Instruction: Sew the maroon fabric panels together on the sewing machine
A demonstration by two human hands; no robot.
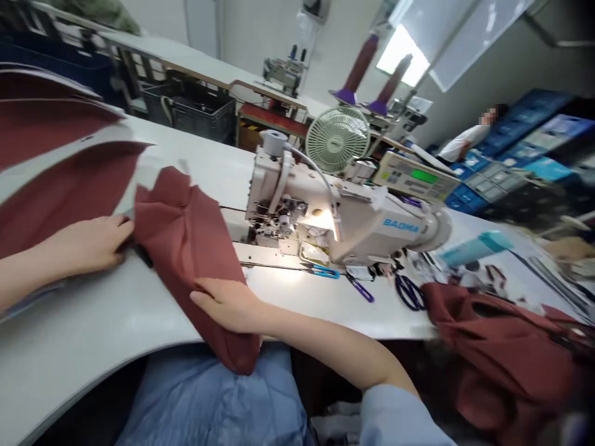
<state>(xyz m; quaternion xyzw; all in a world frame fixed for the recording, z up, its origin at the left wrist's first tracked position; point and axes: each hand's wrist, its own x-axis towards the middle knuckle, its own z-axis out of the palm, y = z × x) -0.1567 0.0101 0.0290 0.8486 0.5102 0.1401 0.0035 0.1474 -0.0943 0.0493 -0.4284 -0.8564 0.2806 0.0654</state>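
Note:
A folded piece of dark red fabric (204, 232) lies slantwise on the white table, its lower end hanging over the front edge above my lap. My right hand (230, 305) grips the lower part of this piece, fingers bent and thumb along the cloth. At the upper left edge of the fabric is my left hand (95, 244), its fingers curled closed; what they hold is hidden. A small dark object (143, 255) shows just beside those fingertips. To the right of the fabric stands a sewing machine (316, 214) with its lamp lit on the needle area.
More red fabric panels (69, 186) lie at the left. Blue thread snips (323, 271), purple snips (361, 288) and purple-handled scissors (409, 292) lie before the machine. A red fabric heap (506, 353) hangs at the right. Behind stand a fan (338, 139) and a person (465, 142).

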